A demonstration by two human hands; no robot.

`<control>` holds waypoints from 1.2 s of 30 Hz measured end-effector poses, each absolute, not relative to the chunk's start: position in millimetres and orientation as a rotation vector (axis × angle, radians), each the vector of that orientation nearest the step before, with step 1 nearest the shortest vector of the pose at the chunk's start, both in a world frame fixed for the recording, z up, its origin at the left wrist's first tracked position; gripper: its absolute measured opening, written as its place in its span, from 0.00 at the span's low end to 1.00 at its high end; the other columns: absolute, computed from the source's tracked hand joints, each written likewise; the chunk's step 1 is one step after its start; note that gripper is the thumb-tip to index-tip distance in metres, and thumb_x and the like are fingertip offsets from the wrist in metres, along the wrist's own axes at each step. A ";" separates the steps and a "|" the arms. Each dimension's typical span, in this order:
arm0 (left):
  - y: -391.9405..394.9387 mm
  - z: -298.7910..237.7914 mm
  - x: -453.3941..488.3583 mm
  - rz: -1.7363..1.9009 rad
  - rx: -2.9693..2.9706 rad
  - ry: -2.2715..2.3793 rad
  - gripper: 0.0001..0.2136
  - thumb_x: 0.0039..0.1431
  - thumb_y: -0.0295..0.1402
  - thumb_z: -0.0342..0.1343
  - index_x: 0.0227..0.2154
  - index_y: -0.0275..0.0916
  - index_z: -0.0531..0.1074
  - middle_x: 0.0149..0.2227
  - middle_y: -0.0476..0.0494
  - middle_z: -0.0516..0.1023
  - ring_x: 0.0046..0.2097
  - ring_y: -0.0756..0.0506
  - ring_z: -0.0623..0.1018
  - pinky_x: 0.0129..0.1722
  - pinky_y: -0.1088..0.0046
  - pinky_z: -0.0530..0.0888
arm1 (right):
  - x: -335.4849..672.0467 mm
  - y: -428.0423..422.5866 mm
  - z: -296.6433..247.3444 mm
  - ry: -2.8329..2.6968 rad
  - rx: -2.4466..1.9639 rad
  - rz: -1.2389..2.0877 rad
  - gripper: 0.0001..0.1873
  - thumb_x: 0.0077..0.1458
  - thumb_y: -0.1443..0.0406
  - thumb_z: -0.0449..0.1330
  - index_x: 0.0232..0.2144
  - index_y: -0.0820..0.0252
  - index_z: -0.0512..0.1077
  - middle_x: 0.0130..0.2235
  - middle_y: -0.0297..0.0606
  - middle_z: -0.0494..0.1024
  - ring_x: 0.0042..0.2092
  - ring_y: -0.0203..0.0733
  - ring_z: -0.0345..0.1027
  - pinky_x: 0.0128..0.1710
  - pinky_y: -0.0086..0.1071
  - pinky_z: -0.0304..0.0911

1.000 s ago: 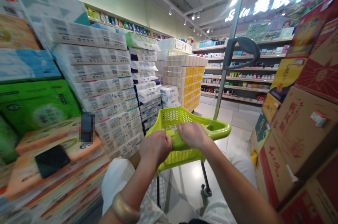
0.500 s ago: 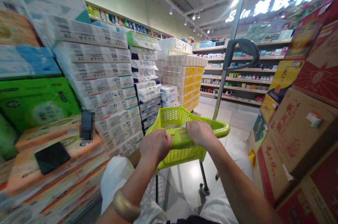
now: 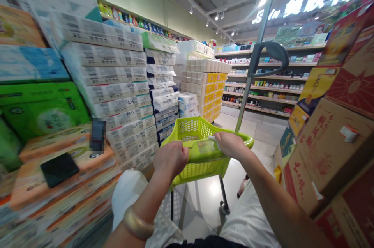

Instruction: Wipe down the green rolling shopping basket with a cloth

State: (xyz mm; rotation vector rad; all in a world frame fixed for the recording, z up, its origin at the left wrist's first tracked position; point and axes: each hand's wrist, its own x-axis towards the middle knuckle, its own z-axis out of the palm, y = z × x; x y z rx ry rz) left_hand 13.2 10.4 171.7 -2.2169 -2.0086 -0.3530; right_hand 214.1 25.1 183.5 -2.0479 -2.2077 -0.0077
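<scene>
A lime-green plastic shopping cart [image 3: 201, 170] stands right before me, and its basket, as far as I see into it, shows only its perforated walls and floor. My left hand [image 3: 171, 157] is wrapped round the left part of the cart's handle [image 3: 201, 155], a gold bangle on that wrist. Further right, my right hand [image 3: 230, 145] is closed over the same handle. Something small and white [image 3: 215, 140] shows by its fingers; I cannot make out what it is. Between the hands a pale label [image 3: 207, 145] lies on the handle.
Stacked white packs [image 3: 113, 80] line the left, beside orange packs [image 3: 26, 185] bearing a dark flat square [image 3: 60, 169]. Cartons [image 3: 327, 146] rise close on the right. A grey pole with a loop handle [image 3: 271, 59] stands by the cart. Stocked shelves [image 3: 269, 84] span the back.
My right hand has slid a little to the right along the handle, uncovering more of the label. My left hand keeps its hold. The view has shifted slightly.
</scene>
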 end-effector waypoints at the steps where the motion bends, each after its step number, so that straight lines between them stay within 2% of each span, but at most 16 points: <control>1: 10.5 171.6 13.1 -0.355 -2.215 -2.014 0.18 0.60 0.35 0.39 0.34 0.39 0.76 0.37 0.36 0.80 0.40 0.39 0.79 0.37 0.65 0.71 | 219.0 24.6 182.5 -2.151 -2.074 0.020 0.25 0.65 0.62 0.35 0.40 0.60 0.72 0.45 0.45 0.77 0.47 0.46 0.71 0.42 0.34 0.63; 4: 10.1 171.6 13.6 -0.354 -2.223 -2.011 0.18 0.60 0.35 0.39 0.33 0.39 0.76 0.37 0.37 0.80 0.40 0.40 0.78 0.37 0.66 0.71 | 213.5 19.4 180.9 -2.084 -2.065 -0.025 0.26 0.65 0.62 0.35 0.39 0.60 0.73 0.45 0.45 0.77 0.46 0.46 0.71 0.42 0.34 0.62; 9: 9.0 173.3 12.0 -0.331 -2.255 -1.961 0.17 0.59 0.34 0.39 0.33 0.39 0.75 0.37 0.38 0.80 0.39 0.40 0.78 0.38 0.65 0.71 | 167.2 9.8 186.2 -2.268 -1.827 -0.254 0.23 0.64 0.64 0.39 0.34 0.62 0.74 0.39 0.46 0.78 0.41 0.46 0.72 0.43 0.36 0.61; 13: 10.2 174.1 6.9 -0.333 -2.236 -1.969 0.17 0.59 0.35 0.39 0.32 0.39 0.75 0.36 0.38 0.80 0.39 0.40 0.78 0.37 0.65 0.71 | 167.7 12.9 187.7 -2.290 -1.806 -0.186 0.24 0.65 0.62 0.37 0.36 0.60 0.73 0.41 0.44 0.78 0.42 0.44 0.72 0.42 0.34 0.61; 18: 12.2 171.6 6.3 -0.357 -2.225 -1.959 0.17 0.58 0.35 0.39 0.32 0.39 0.75 0.36 0.38 0.80 0.38 0.39 0.79 0.35 0.65 0.71 | 201.2 20.5 183.6 -2.184 -1.991 -0.039 0.25 0.66 0.62 0.35 0.39 0.60 0.73 0.43 0.45 0.77 0.44 0.45 0.71 0.40 0.33 0.60; 23: 13.1 168.8 11.2 -0.366 -2.203 -1.965 0.18 0.58 0.35 0.39 0.33 0.39 0.75 0.35 0.37 0.80 0.38 0.38 0.79 0.34 0.64 0.71 | 172.7 10.9 170.8 -2.107 -1.768 -0.238 0.22 0.66 0.62 0.40 0.36 0.58 0.74 0.39 0.42 0.78 0.43 0.43 0.71 0.44 0.35 0.58; 29: 13.1 166.4 8.0 -0.370 -2.205 -1.911 0.17 0.59 0.35 0.39 0.32 0.40 0.75 0.35 0.39 0.80 0.37 0.41 0.79 0.34 0.67 0.71 | 149.2 -1.1 150.7 -2.072 -1.312 -0.383 0.15 0.64 0.63 0.47 0.44 0.53 0.73 0.44 0.37 0.77 0.46 0.39 0.68 0.50 0.34 0.54; 36: 12.2 169.4 7.4 -0.349 -2.221 -1.942 0.16 0.59 0.35 0.41 0.32 0.38 0.75 0.35 0.38 0.80 0.36 0.41 0.79 0.33 0.68 0.70 | 199.5 -1.4 104.0 -1.680 -1.233 -0.534 0.19 0.64 0.67 0.44 0.52 0.58 0.68 0.52 0.40 0.73 0.57 0.44 0.60 0.58 0.41 0.49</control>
